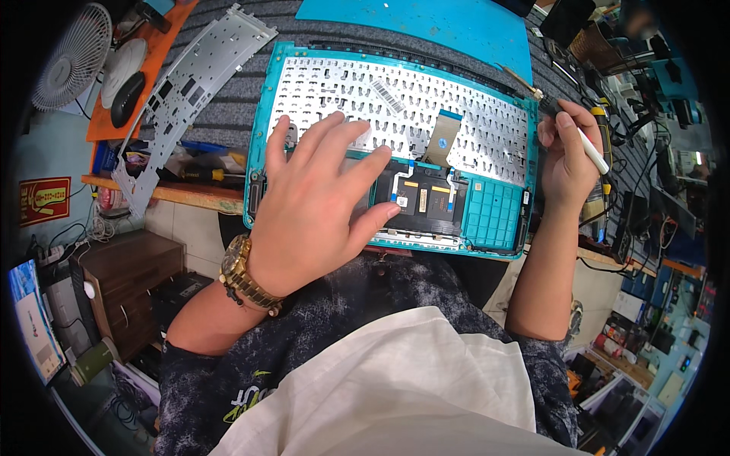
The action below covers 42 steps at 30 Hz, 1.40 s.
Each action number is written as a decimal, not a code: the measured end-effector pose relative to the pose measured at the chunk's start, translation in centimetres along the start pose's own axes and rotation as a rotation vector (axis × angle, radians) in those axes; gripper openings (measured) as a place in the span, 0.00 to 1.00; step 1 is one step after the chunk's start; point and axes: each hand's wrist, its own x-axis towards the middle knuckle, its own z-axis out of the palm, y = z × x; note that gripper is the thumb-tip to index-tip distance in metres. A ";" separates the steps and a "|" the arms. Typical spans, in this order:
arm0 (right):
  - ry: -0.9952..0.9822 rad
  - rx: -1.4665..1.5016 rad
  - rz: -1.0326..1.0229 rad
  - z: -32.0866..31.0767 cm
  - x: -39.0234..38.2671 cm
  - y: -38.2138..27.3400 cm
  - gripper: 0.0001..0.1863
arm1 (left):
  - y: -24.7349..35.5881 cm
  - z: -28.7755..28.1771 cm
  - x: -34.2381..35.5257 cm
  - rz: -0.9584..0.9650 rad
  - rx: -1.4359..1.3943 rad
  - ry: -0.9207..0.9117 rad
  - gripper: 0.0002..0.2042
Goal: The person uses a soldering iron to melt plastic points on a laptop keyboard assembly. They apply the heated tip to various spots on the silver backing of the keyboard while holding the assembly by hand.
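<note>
A teal laptop top case (pixel 261 144) lies inner side up across the bench edge in front of me. Set into it is the silver, slotted back of the keyboard (pixel 487 114), with a wide ribbon cable (pixel 443 138). Below this sits the black touchpad underside (pixel 430 207). My left hand (pixel 319 182) rests over the left part of the case, fingers spread and palm down. At the right edge my right hand (pixel 570 152) is closed around a white pen-shaped tool (pixel 594 152). Its working end is too unclear to make out.
A perforated silver metal plate (pixel 190 83) leans at the left, partly over the bench edge. Beyond it are a black mouse (pixel 128 99) and a white fan (pixel 70 67). A blue mat (pixel 426 30) lies at the back. Tools and cables crowd the right side.
</note>
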 end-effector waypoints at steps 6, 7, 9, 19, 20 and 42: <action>0.001 -0.005 0.001 0.1 -0.1 0.0 0.12 | 0.0 0.0 0.1 0.005 -0.001 0.002 0.27; 0.001 -0.004 0.001 0.1 -0.1 0.0 0.12 | 0.1 -0.1 0.2 0.005 0.000 0.001 0.27; 0.001 0.002 0.002 0.2 -0.1 0.0 0.12 | 0.6 -0.2 0.4 0.019 0.034 -0.017 0.27; -0.004 -0.005 0.003 0.2 -0.1 0.0 0.12 | 1.6 0.2 0.3 -0.004 -0.037 -0.034 0.28; -0.003 -0.014 0.000 0.3 -0.1 0.0 0.12 | 1.5 0.3 0.3 0.004 -0.025 -0.035 0.28; -0.007 -0.023 -0.023 0.1 -0.1 -0.4 0.12 | 1.9 0.3 0.2 0.027 0.039 -0.061 0.29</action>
